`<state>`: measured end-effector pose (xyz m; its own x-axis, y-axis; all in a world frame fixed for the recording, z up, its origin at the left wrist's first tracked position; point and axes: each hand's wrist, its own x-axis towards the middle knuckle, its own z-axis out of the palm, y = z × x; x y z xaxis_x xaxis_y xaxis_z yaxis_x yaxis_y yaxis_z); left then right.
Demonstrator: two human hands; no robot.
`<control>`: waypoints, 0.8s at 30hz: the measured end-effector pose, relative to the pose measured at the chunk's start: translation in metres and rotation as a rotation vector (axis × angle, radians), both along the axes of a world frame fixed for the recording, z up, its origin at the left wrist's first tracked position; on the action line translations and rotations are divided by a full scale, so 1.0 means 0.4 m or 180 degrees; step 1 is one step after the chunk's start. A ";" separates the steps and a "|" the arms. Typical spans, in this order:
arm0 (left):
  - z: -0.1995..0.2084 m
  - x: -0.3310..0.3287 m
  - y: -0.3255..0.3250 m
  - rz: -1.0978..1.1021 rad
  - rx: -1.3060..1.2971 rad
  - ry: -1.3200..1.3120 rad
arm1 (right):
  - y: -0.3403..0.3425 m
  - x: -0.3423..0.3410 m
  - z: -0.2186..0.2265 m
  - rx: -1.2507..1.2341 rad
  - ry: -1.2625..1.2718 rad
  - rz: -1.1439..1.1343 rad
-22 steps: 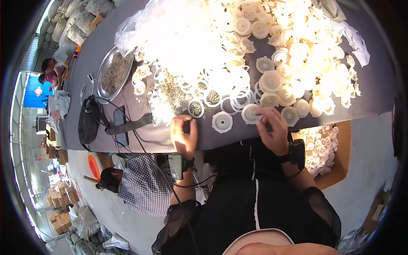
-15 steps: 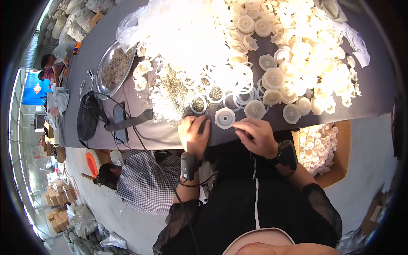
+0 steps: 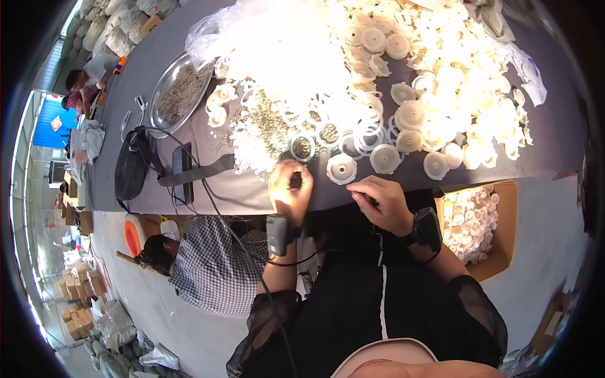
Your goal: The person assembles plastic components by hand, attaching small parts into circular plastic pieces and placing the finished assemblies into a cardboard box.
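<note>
On the grey table, a white round plastic cap (image 3: 341, 169) with a hole in its centre lies between my hands. My left hand (image 3: 288, 189) is closed at the lower edge of a heap of small metallic and clear parts (image 3: 268, 129), thumb and index finger curled together; whatever is in the pinch is too small to make out. To the cap's right, my right hand (image 3: 383, 205) is bent with its fingers together, index fingertip beside the cap's rim. Its palm side is hidden. White rings (image 3: 302, 147) and another cap (image 3: 385, 159) lie just beyond.
Many white caps (image 3: 435, 120) are heaped at the right, partly overexposed. A metal tray (image 3: 155, 116) of small parts, a black pouch (image 3: 132, 170) and a phone (image 3: 183, 173) are at the left. Below the table's right edge stands a cardboard box (image 3: 504, 242) of caps. A person in checks (image 3: 217, 271) is nearby.
My left hand has curled its thumb and index finger together at the heap's edge. My right hand stays beside the cap. The whole view has shifted slightly.
</note>
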<state>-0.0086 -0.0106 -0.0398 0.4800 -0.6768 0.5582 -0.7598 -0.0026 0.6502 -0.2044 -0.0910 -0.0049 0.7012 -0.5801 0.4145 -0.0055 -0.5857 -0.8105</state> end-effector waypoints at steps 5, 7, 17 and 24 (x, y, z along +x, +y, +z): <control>-0.012 0.113 0.063 0.0121 -0.0709 0.2094 | 0.017 0.006 0.007 0.0119 -0.0046 0.0038; -0.019 0.172 0.086 0.0328 -0.0709 0.2032 | 0.021 0.004 0.005 0.0244 0.0002 0.0015; 0.028 0.334 0.065 0.1372 0.0892 -0.0088 | 0.030 0.011 0.008 0.0276 -0.0037 0.0049; 0.021 0.352 0.041 0.1367 0.1403 -0.0197 | 0.018 0.011 0.007 0.0332 -0.0032 -0.0013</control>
<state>0.1324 0.0059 -0.0315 0.7364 -0.6036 0.3056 -0.6676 -0.5750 0.4730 -0.2000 -0.0839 -0.0021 0.6948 -0.6233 0.3587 0.0009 -0.4981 -0.8671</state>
